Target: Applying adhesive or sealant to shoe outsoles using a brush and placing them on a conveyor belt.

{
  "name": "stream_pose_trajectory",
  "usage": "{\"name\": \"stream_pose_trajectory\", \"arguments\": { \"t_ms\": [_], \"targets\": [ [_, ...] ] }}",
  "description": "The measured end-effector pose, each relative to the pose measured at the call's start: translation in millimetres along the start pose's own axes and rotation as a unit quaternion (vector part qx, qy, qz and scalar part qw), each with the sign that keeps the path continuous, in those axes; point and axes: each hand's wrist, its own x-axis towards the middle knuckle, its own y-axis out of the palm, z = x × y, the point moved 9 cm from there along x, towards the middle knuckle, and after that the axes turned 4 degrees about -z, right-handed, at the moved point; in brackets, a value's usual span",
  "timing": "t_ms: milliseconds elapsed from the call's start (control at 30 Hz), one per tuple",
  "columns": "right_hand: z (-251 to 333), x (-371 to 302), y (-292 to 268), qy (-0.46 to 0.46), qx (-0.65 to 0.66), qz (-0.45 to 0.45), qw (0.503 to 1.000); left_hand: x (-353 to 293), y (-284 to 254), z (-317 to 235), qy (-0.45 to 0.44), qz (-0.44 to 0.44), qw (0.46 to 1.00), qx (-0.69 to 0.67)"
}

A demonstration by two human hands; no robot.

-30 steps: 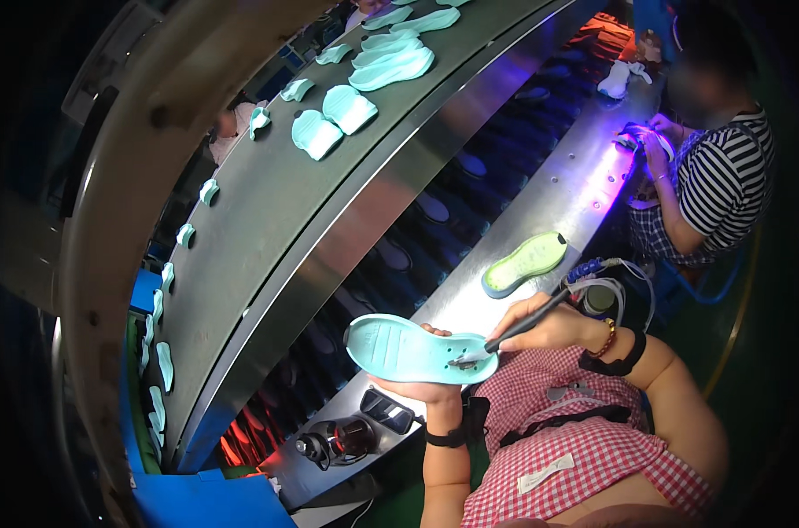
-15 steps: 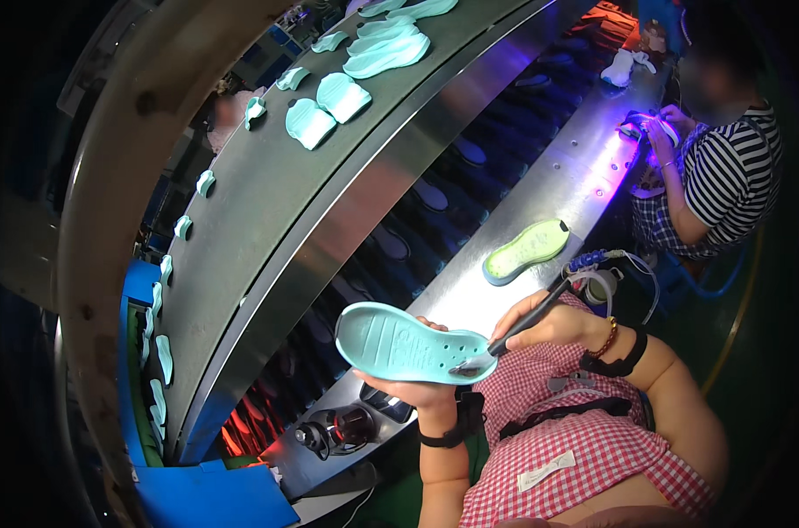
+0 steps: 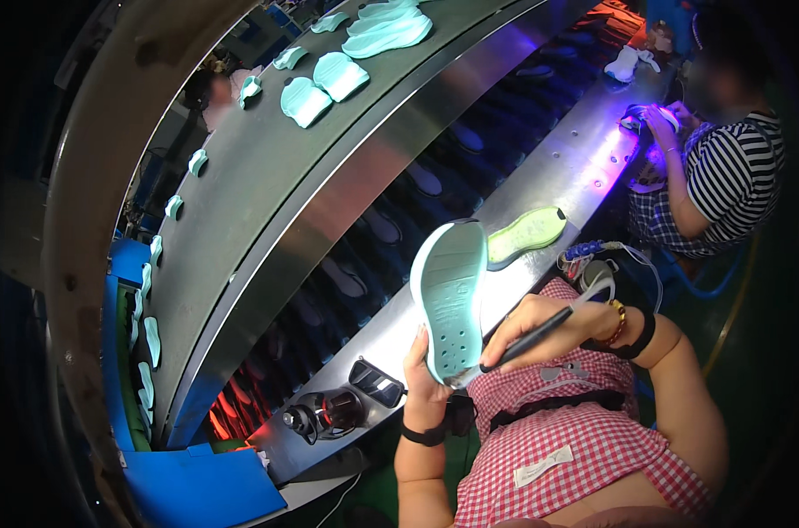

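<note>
My left hand [image 3: 424, 377] grips a mint-green shoe sole [image 3: 449, 295] by its narrow, holed end and tilts it up on end, its raised-rim inner face towards me. My right hand [image 3: 544, 333] is closed round a black-handled brush [image 3: 530, 341] with a clear tube at its back end. The brush tip meets the sole's lower end near my left fingers; the exact contact is hard to make out. Behind the held sole, a yellow-green sole [image 3: 530, 236] lies on the metal bench [image 3: 382, 341].
Left, a dark conveyor belt [image 3: 232, 211] carries several mint sole pieces [image 3: 339, 77]. Dark goggles or a similar black-framed item [image 3: 377, 383] and a black-and-red device [image 3: 324, 416] rest on the bench. A co-worker in a striped top [image 3: 734, 176] sits at right under violet light.
The sole has turned from lying sideways to standing on end, its broad end now up. My right hand and the brush stayed at its narrow end, tipping slightly.
</note>
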Motion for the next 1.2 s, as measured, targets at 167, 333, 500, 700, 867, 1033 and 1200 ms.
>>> {"name": "stream_pose_trajectory", "arguments": {
  "t_ms": [167,333,500,700,867,1033,1200],
  "targets": [
    [17.1,-1.3,-10.0,-0.042,-0.041,0.067,0.996,-3.9,11.1,15.2,-0.156,0.078,0.981,0.082],
    [5.9,-6.4,-4.7,-0.027,-0.052,0.173,0.983,-9.2,22.7,23.6,-0.184,0.059,0.946,0.26],
    [-8.5,-13.5,-24.8,0.002,-0.009,0.073,0.997,-22.4,-2.3,19.2,-0.245,0.046,0.951,0.183],
    [-5.3,-23.4,-26.8,-0.019,-0.05,0.013,0.998,-33.0,-17.0,2.7,-0.179,0.057,0.964,0.188],
    [-7.3,-42.3,-26.1,0.008,-0.085,-0.002,0.996,-36.1,-27.3,-24.1,-0.082,0.021,0.968,0.236],
    [31.9,-27.5,-19.0,-0.113,-0.045,-0.094,0.988,-15.4,-56.4,-18.1,0.089,0.0,0.995,-0.041],
    [-45.6,-14.6,-20.4,0.052,0.034,-0.166,0.984,4.5,-31.9,21.1,0.081,0.062,0.985,-0.137]
  ]
}}
